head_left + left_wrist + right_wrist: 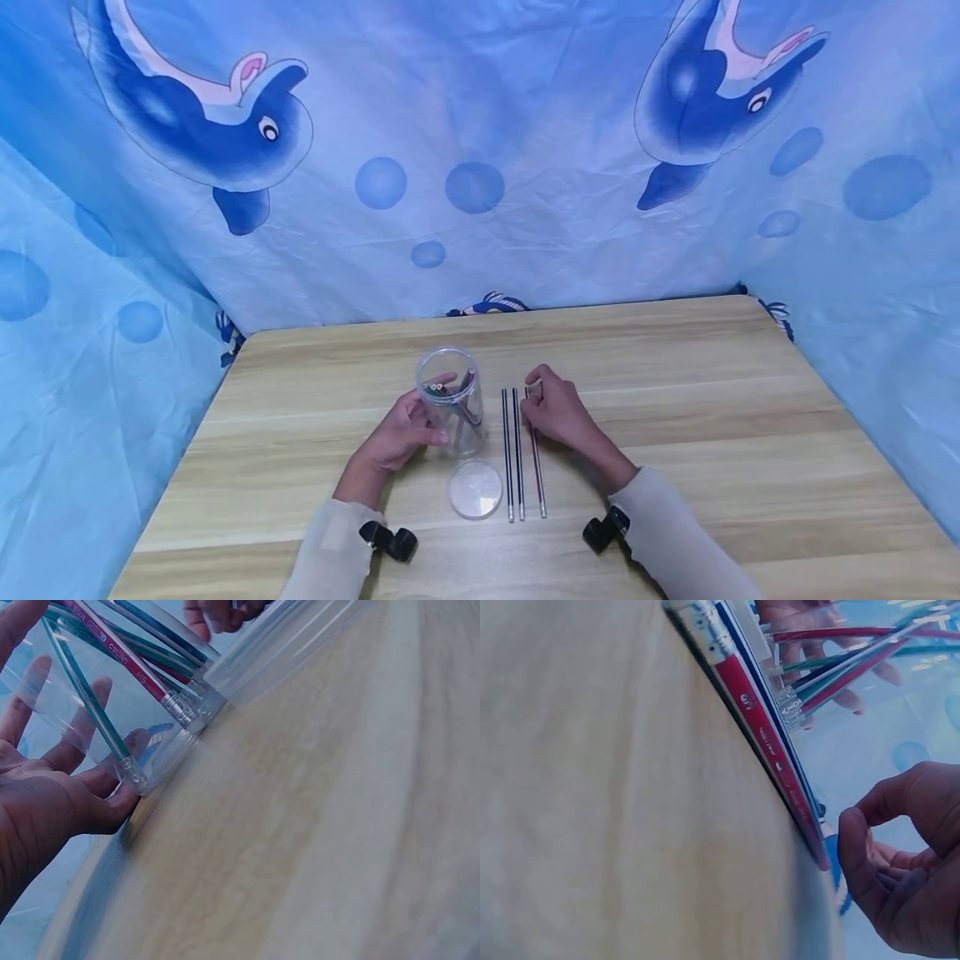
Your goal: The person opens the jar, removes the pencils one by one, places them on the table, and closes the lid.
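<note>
Head view: the wood-grain table (750,433) supports all items. Clear jar (463,417): standing, mouth uncovered, left of the loose pencils. My left hand (401,433) grasps it round the side, thumb on the near wall. My right hand (557,410) is at the far end of the pencil row, thumb and index bent toward each other. Lid (476,490): flat on the table, just in front of the jar, not fitted. Several pencils (141,671): inside the jar, eraser ends down. Two dark pencils (518,454) and one red pencil (769,750): side by side on the table; whether I pinch the red one, I cannot tell. Status, as judged: partway, pencils divided between jar and table; closing the jar not yet done.
</note>
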Action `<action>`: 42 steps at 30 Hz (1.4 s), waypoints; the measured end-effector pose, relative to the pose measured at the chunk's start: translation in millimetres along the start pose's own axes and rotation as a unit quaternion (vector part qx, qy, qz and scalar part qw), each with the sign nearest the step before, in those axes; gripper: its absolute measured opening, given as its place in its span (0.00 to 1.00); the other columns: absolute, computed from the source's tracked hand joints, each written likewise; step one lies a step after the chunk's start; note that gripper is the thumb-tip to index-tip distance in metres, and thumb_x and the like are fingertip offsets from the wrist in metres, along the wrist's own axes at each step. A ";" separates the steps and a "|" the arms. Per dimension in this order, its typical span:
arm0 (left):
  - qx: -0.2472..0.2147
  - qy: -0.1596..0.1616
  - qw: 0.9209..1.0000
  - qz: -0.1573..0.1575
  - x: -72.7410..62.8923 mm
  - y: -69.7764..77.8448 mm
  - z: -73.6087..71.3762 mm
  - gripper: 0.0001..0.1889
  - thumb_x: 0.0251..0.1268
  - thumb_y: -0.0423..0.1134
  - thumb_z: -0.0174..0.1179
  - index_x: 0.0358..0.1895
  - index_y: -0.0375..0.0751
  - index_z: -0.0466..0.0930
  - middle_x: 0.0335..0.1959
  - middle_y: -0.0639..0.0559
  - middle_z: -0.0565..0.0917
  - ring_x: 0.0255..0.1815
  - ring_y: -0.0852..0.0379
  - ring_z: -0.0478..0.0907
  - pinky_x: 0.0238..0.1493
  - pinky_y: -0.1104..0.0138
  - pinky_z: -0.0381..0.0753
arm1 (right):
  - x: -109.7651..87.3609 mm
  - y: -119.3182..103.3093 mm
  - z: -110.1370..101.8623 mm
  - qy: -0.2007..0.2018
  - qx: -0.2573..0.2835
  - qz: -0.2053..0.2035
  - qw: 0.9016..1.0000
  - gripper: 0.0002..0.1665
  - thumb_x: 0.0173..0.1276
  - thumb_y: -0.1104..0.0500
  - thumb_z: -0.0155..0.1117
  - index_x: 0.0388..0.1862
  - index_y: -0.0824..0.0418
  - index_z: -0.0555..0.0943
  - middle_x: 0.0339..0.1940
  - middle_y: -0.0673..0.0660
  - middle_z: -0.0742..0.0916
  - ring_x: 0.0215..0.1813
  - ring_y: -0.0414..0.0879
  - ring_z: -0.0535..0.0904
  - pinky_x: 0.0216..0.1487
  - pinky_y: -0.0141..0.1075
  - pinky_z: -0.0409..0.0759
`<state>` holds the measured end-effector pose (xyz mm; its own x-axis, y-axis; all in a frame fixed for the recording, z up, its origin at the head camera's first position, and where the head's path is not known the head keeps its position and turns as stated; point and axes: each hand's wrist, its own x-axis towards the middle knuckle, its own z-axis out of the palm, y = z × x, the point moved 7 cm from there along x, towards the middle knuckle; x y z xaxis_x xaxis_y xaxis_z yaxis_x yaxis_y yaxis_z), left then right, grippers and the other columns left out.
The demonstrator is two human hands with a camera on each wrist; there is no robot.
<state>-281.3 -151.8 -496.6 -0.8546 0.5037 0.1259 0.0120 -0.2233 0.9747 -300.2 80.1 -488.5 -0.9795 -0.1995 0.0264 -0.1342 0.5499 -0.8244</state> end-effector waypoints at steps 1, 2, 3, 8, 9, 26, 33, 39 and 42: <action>-0.001 0.001 1.000 0.000 -0.6 -0.3 -0.4 0.44 0.46 0.25 0.72 0.72 0.36 0.65 0.65 0.49 0.79 0.74 0.55 0.62 0.76 0.45 0.34 | 0.2 -3.8 -1.1 0.007 -0.002 -0.009 1.000 0.19 0.62 0.66 0.61 0.52 0.66 0.74 0.24 0.50 0.83 0.23 0.43 0.79 0.30 0.37 0.79; -0.002 0.001 1.000 0.000 -1.1 -0.3 -0.2 0.44 0.46 0.25 0.72 0.72 0.36 0.65 0.65 0.49 0.79 0.74 0.55 0.62 0.76 0.46 0.34 | -0.1 -8.0 -2.9 0.017 -0.005 -0.017 1.000 0.19 0.62 0.66 0.62 0.52 0.65 0.74 0.24 0.49 0.83 0.23 0.42 0.78 0.30 0.37 0.79; -0.002 0.000 1.000 0.002 -1.3 -0.3 -0.1 0.44 0.46 0.25 0.72 0.72 0.36 0.65 0.64 0.49 0.79 0.74 0.55 0.62 0.76 0.46 0.34 | -1.0 -13.1 -5.5 0.026 -0.005 -0.026 0.999 0.18 0.63 0.65 0.62 0.53 0.65 0.74 0.24 0.49 0.83 0.23 0.42 0.78 0.29 0.36 0.79; -0.002 -0.001 1.000 0.006 -1.9 0.9 0.9 0.44 0.46 0.26 0.72 0.72 0.35 0.65 0.64 0.49 0.79 0.74 0.54 0.62 0.77 0.46 0.34 | -15.0 -58.0 -26.0 0.072 0.018 -0.104 0.992 0.15 0.67 0.61 0.64 0.52 0.61 0.77 0.23 0.48 0.80 0.22 0.42 0.75 0.25 0.34 0.76; -0.003 0.000 1.000 0.005 -1.9 0.9 1.0 0.44 0.46 0.26 0.73 0.72 0.35 0.65 0.64 0.49 0.79 0.74 0.54 0.62 0.77 0.46 0.34 | -19.5 -70.2 -30.2 0.078 0.024 -0.127 0.989 0.15 0.68 0.60 0.65 0.52 0.61 0.77 0.22 0.48 0.80 0.22 0.42 0.74 0.25 0.34 0.75; -0.004 0.008 1.000 -0.011 -3.6 0.2 -0.4 0.40 0.45 0.27 0.73 0.68 0.42 0.72 0.66 0.50 0.77 0.73 0.52 0.64 0.76 0.51 0.46 | -57.7 -165.9 -1.3 0.021 -0.058 -0.266 0.962 0.19 0.71 0.51 0.65 0.59 0.53 0.81 0.17 0.38 0.75 0.19 0.31 0.69 0.21 0.29 0.72; -0.003 0.010 1.000 -0.007 -3.5 2.9 -0.6 0.42 0.46 0.27 0.73 0.70 0.40 0.70 0.68 0.48 0.75 0.74 0.52 0.63 0.74 0.59 0.54 | -57.8 -170.7 2.6 0.038 -0.117 -0.253 0.960 0.17 0.70 0.51 0.65 0.53 0.57 0.84 0.14 0.39 0.72 0.17 0.31 0.66 0.19 0.29 0.67; -0.002 0.013 1.000 -0.008 -3.2 2.3 -0.6 0.41 0.45 0.28 0.74 0.69 0.40 0.71 0.69 0.48 0.74 0.75 0.52 0.60 0.76 0.47 0.42 | -57.9 -169.6 2.1 0.039 -0.133 -0.242 0.960 0.13 0.71 0.50 0.65 0.45 0.58 0.84 0.13 0.40 0.71 0.15 0.33 0.64 0.18 0.29 0.67; 0.000 0.016 1.000 -0.011 -3.5 1.6 -0.7 0.41 0.44 0.28 0.74 0.69 0.40 0.72 0.70 0.49 0.73 0.75 0.52 0.60 0.76 0.47 0.42 | -57.9 -168.8 2.2 0.041 -0.135 -0.238 0.961 0.12 0.71 0.50 0.64 0.43 0.57 0.84 0.13 0.40 0.71 0.16 0.33 0.65 0.20 0.30 0.68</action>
<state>-278.6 -154.5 -495.6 -0.8712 0.4810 0.0984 -0.0069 -0.2123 0.9772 -220.5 -3.0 -352.1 -0.8047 -0.4216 0.4179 -0.5930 0.6049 -0.5315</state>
